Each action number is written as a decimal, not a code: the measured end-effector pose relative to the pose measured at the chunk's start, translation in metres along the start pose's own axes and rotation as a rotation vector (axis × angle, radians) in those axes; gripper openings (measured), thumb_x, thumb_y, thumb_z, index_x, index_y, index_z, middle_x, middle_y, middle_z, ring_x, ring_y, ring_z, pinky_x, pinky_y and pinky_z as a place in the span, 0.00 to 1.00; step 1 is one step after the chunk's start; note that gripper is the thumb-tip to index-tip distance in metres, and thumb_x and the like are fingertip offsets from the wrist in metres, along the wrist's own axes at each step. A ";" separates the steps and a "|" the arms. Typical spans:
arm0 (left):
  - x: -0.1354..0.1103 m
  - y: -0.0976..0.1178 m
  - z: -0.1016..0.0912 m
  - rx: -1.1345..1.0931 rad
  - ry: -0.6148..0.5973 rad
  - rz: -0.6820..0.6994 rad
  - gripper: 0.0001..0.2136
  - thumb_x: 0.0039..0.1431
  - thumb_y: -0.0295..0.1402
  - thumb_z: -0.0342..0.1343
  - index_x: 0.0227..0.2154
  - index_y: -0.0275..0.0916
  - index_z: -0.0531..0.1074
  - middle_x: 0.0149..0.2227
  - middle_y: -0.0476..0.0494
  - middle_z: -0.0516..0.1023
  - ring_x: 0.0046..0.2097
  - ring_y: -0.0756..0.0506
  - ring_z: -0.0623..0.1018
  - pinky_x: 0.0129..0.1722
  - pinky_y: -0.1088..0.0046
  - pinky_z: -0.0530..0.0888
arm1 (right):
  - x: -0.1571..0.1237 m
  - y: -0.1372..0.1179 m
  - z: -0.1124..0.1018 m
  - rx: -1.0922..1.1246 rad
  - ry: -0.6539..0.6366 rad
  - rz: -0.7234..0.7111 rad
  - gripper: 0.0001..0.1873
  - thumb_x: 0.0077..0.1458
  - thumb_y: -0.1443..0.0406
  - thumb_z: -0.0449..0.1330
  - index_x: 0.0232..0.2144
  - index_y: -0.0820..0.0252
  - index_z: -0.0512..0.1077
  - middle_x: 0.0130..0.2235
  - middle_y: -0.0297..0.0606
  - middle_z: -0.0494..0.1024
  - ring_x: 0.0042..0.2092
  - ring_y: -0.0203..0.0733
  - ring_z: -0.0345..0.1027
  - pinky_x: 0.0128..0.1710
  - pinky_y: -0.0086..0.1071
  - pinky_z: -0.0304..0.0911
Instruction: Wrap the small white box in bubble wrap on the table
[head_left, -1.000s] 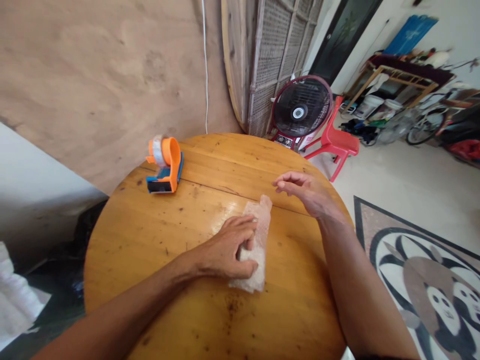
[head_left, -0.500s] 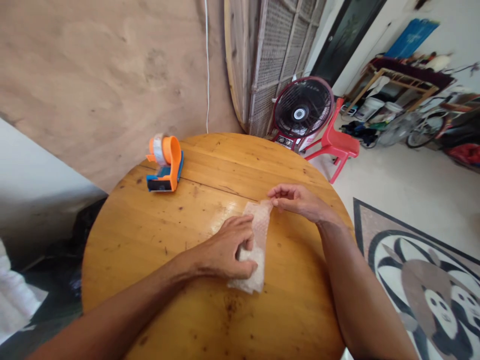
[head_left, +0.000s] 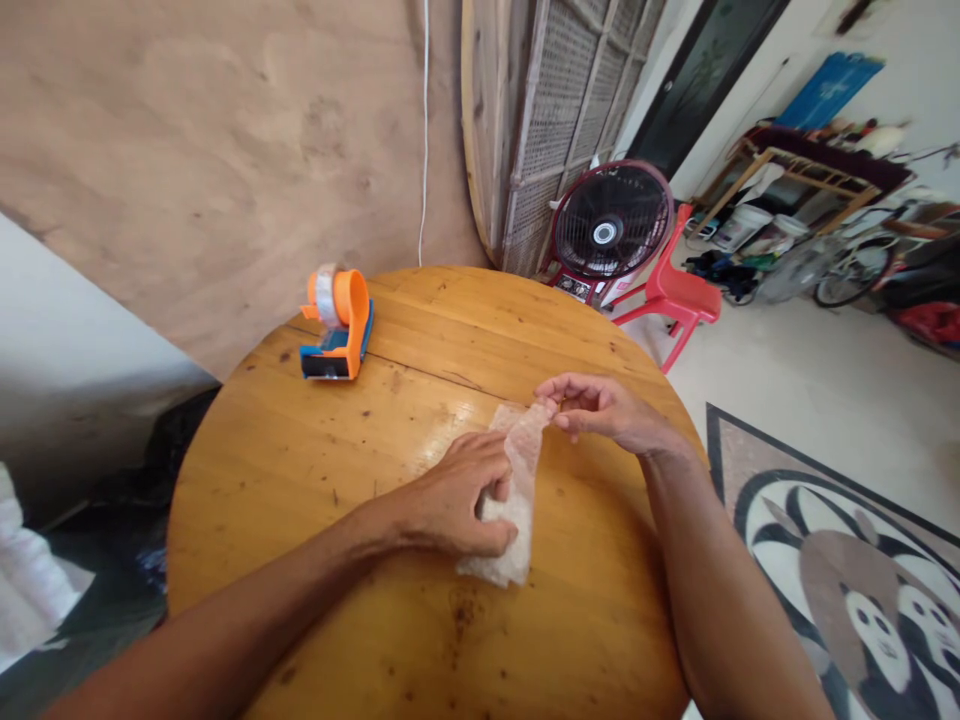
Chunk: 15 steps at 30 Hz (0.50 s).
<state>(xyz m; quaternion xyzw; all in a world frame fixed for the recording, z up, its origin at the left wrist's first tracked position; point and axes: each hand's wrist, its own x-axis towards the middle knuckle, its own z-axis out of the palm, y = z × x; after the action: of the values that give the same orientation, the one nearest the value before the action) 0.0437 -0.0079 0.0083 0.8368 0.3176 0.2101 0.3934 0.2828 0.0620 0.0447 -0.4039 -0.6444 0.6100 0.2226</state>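
A narrow bundle of clear bubble wrap [head_left: 524, 490] lies on the round wooden table [head_left: 375, 640]. My left hand [head_left: 469, 495] is curled over its left side, with thumb and fingers holding it down; whether anything is inside the wrap I cannot make out. At the far right corner my right hand [head_left: 596, 412] pinches the loose end of the wrap between thumb and fingertips, lifting that corner slightly. Beyond my left hand stands an orange and blue tape dispenser [head_left: 345, 330] carrying a roll of clear tape [head_left: 325, 296].
A plywood panel [head_left: 210, 130] rises behind the table. A fan [head_left: 607, 225] and a red plastic chair [head_left: 679, 285] stand past the far right edge. On the floor at right is a panda design [head_left: 832, 560]; a bicycle [head_left: 855, 270] is farther back.
My right hand has shifted a little and the wrap's far right corner is folded up more. The left hand keeps its hold. The camera view has moved slightly.
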 end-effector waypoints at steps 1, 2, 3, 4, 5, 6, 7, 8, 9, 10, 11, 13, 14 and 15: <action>0.000 -0.001 0.000 0.002 -0.001 0.009 0.13 0.42 0.31 0.58 0.26 0.40 0.58 0.36 0.48 0.66 0.47 0.42 0.66 0.52 0.63 0.63 | 0.000 0.000 0.000 0.012 0.002 -0.009 0.20 0.46 0.62 0.66 0.44 0.59 0.71 0.33 0.32 0.71 0.29 0.32 0.64 0.27 0.27 0.62; 0.000 -0.001 0.000 0.004 -0.001 0.019 0.13 0.42 0.31 0.58 0.27 0.40 0.58 0.36 0.48 0.66 0.47 0.42 0.66 0.52 0.63 0.62 | -0.001 0.000 0.001 0.017 0.009 -0.015 0.20 0.47 0.62 0.66 0.44 0.59 0.71 0.32 0.32 0.71 0.29 0.31 0.63 0.26 0.26 0.61; 0.000 -0.002 0.001 0.006 -0.002 0.026 0.13 0.42 0.31 0.58 0.27 0.40 0.57 0.36 0.48 0.66 0.48 0.42 0.66 0.53 0.63 0.62 | -0.001 -0.001 0.001 0.014 0.017 -0.016 0.20 0.48 0.62 0.65 0.44 0.59 0.71 0.31 0.31 0.70 0.28 0.31 0.63 0.26 0.26 0.60; 0.000 -0.002 0.001 0.008 -0.005 0.031 0.13 0.42 0.31 0.58 0.27 0.40 0.57 0.36 0.48 0.66 0.48 0.42 0.66 0.53 0.62 0.61 | -0.001 -0.001 0.001 0.002 0.022 -0.014 0.18 0.48 0.62 0.65 0.43 0.59 0.71 0.31 0.31 0.70 0.28 0.30 0.62 0.26 0.25 0.59; 0.000 -0.002 0.001 0.010 -0.006 0.031 0.13 0.42 0.31 0.58 0.27 0.41 0.57 0.35 0.48 0.66 0.48 0.42 0.66 0.54 0.62 0.61 | -0.001 -0.001 0.001 -0.015 0.024 -0.012 0.16 0.49 0.62 0.65 0.41 0.60 0.71 0.30 0.31 0.70 0.27 0.30 0.62 0.26 0.25 0.59; 0.000 -0.002 0.001 0.012 -0.008 0.030 0.13 0.42 0.31 0.58 0.27 0.41 0.57 0.36 0.48 0.66 0.49 0.41 0.66 0.54 0.62 0.61 | -0.002 -0.002 0.001 -0.032 0.021 -0.011 0.13 0.49 0.62 0.65 0.38 0.61 0.72 0.30 0.31 0.71 0.27 0.29 0.62 0.27 0.25 0.59; 0.000 -0.002 0.001 0.015 -0.010 0.028 0.13 0.42 0.31 0.58 0.27 0.41 0.57 0.36 0.48 0.66 0.49 0.41 0.66 0.54 0.62 0.61 | -0.002 -0.002 0.000 -0.046 0.011 -0.011 0.12 0.50 0.62 0.65 0.35 0.61 0.72 0.30 0.32 0.72 0.26 0.29 0.63 0.27 0.26 0.59; 0.000 -0.001 0.001 0.016 -0.013 0.024 0.12 0.42 0.31 0.58 0.27 0.41 0.57 0.37 0.48 0.67 0.50 0.41 0.66 0.55 0.62 0.60 | -0.003 -0.003 0.000 -0.056 -0.005 -0.012 0.11 0.50 0.61 0.64 0.33 0.62 0.71 0.32 0.33 0.73 0.26 0.29 0.64 0.28 0.26 0.59; 0.000 -0.001 0.000 0.017 -0.020 0.019 0.12 0.42 0.31 0.58 0.27 0.41 0.57 0.37 0.47 0.67 0.50 0.40 0.66 0.55 0.61 0.60 | -0.003 -0.004 0.000 -0.063 -0.025 -0.013 0.11 0.50 0.60 0.64 0.31 0.62 0.70 0.35 0.35 0.75 0.26 0.29 0.64 0.28 0.26 0.60; 0.000 -0.001 0.000 0.016 -0.028 0.012 0.12 0.43 0.31 0.58 0.27 0.40 0.58 0.38 0.47 0.68 0.51 0.40 0.65 0.56 0.61 0.60 | -0.003 -0.006 0.000 -0.069 -0.047 -0.015 0.11 0.51 0.60 0.64 0.30 0.62 0.69 0.39 0.38 0.76 0.26 0.28 0.65 0.28 0.27 0.60; 0.000 -0.001 0.000 0.013 -0.036 0.004 0.12 0.43 0.31 0.58 0.27 0.40 0.58 0.39 0.46 0.68 0.53 0.39 0.65 0.56 0.61 0.60 | -0.004 -0.007 0.001 -0.077 -0.067 -0.015 0.12 0.52 0.59 0.63 0.30 0.62 0.69 0.42 0.40 0.76 0.25 0.28 0.66 0.27 0.27 0.61; 0.000 -0.001 0.000 0.005 -0.042 -0.003 0.12 0.43 0.31 0.58 0.27 0.40 0.58 0.42 0.45 0.69 0.56 0.38 0.62 0.57 0.62 0.58 | -0.003 -0.007 0.004 -0.103 -0.105 -0.016 0.12 0.54 0.58 0.61 0.31 0.61 0.68 0.45 0.42 0.76 0.24 0.28 0.68 0.27 0.27 0.61; 0.000 -0.002 0.000 0.000 -0.039 0.001 0.12 0.43 0.31 0.59 0.27 0.40 0.58 0.44 0.44 0.69 0.58 0.38 0.60 0.57 0.62 0.58 | -0.002 -0.007 0.006 -0.123 -0.118 -0.018 0.12 0.56 0.57 0.59 0.32 0.61 0.68 0.45 0.42 0.76 0.24 0.29 0.68 0.26 0.27 0.61; 0.000 -0.002 0.000 -0.004 -0.035 0.007 0.13 0.43 0.31 0.59 0.27 0.40 0.58 0.45 0.44 0.69 0.59 0.38 0.59 0.58 0.62 0.57 | -0.001 -0.006 0.009 -0.156 -0.121 -0.021 0.12 0.57 0.57 0.58 0.33 0.61 0.68 0.44 0.42 0.77 0.24 0.29 0.69 0.26 0.27 0.62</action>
<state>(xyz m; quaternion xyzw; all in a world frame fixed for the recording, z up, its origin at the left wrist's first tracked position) 0.0433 -0.0074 0.0068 0.8407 0.3074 0.1974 0.3996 0.2752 0.0563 0.0489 -0.3755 -0.7064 0.5788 0.1577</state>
